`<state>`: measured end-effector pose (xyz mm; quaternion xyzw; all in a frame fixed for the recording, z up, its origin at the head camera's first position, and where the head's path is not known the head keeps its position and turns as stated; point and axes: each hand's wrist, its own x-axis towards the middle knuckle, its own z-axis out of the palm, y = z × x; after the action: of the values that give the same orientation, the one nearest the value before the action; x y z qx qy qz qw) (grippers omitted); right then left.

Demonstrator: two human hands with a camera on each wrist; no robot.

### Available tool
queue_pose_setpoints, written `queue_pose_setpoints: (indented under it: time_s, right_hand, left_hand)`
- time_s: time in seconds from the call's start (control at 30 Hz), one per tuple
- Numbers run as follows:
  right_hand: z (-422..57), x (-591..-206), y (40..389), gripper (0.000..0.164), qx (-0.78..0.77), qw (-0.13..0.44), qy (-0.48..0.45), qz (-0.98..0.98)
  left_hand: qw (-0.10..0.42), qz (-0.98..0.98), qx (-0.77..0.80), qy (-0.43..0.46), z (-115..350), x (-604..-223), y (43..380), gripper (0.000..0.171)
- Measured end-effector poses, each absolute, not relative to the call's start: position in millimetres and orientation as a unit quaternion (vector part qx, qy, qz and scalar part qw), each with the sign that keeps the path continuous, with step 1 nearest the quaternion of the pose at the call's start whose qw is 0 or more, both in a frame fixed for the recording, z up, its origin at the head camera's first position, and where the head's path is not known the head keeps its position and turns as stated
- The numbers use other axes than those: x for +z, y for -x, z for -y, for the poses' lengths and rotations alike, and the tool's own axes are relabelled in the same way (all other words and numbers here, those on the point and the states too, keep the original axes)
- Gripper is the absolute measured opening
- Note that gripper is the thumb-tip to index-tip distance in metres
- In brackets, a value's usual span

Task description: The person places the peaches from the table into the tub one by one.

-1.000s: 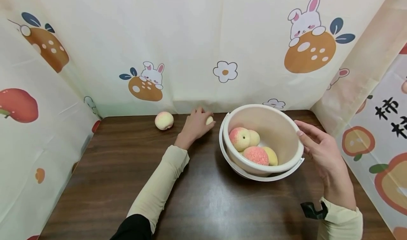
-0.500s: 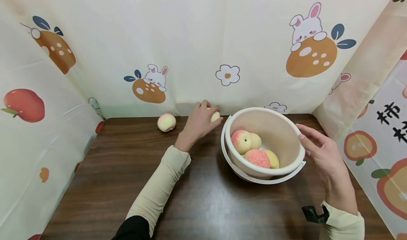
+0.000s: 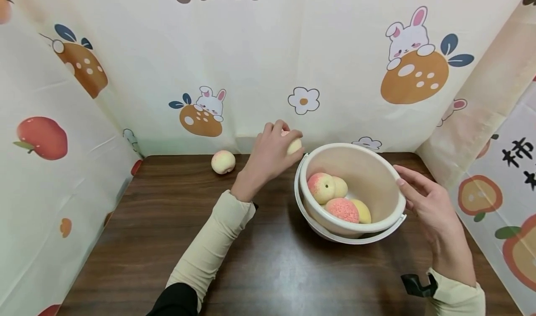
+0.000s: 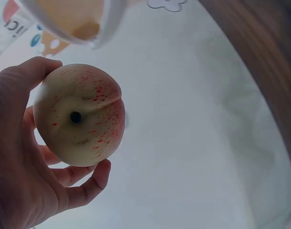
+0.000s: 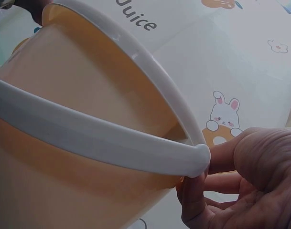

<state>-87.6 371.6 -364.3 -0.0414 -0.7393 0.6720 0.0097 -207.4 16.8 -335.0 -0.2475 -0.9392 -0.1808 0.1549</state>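
My left hand (image 3: 268, 155) holds a pale peach (image 4: 71, 140) with red speckles and a dark hole at its stem end. Thumb and fingers wrap its sides in the left wrist view. In the head view this hand is just left of a cream bucket (image 3: 378, 185), level with its far rim. My right hand (image 3: 431, 209) pinches the bucket's right rim where the handle (image 5: 88, 129) joins, thumb on top and fingers beneath. The bucket tilts toward me. Inside lie a pink-and-yellow peach (image 3: 320, 189), a speckled pink fruit (image 3: 342, 210) and other yellow fruit (image 3: 363, 211).
Another peach (image 3: 223, 162) sits at the back of the dark wooden table (image 3: 268, 269), left of my left hand. Printed cloth (image 3: 259, 60) hangs close behind the table and along both sides. The handle hangs down around the bucket's front.
My left hand has lifted the peach from the table's back edge and moved it up and right, toward the bucket. The right hand keeps its grip on the rim; the view has shifted slightly.
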Motion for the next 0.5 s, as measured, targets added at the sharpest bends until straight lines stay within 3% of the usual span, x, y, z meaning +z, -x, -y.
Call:
queue_pose_setpoints:
  time_s: [0.5]
  right_hand:
    - [-370.2, -364.9, 86.6, 0.04, 0.687, 0.017, 0.032, 0.726]
  left_hand:
    - [0.182, 0.923, -0.175, 0.289, -33.5, -307.0, 181.3, 0.034]
